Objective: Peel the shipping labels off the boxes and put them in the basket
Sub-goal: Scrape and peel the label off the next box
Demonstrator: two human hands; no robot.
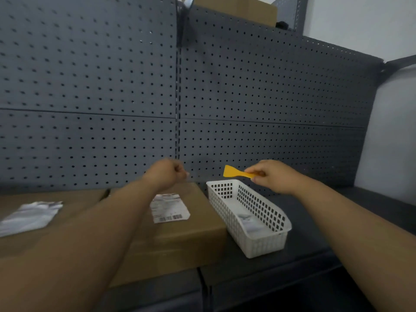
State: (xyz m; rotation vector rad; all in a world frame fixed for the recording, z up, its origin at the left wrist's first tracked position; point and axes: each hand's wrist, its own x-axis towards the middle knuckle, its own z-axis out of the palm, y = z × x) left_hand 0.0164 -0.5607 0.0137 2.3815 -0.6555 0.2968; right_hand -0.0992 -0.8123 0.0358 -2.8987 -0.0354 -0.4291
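Two flat cardboard boxes lie side by side on the dark shelf. The right box point(180, 235) carries a white shipping label point(169, 208) with a barcode. The left box point(56, 221) carries a shiny white label point(29, 216). A white perforated basket point(254, 242) stands to the right of the boxes, with one peeled label point(248, 221) inside. My right hand point(273, 176) hovers above the basket's far end, pinching a yellow plastic scraper point(236, 172). Blurred, my left hand point(167, 174) is curled into a fist above the right box's far edge, with nothing visible in it.
A grey pegboard wall point(202, 97) rises right behind the boxes and basket. Another cardboard box point(238, 10) sits on top, at the back. The dark shelf point(315, 255) extends to the right of the basket, toward a white wall point(387, 143).
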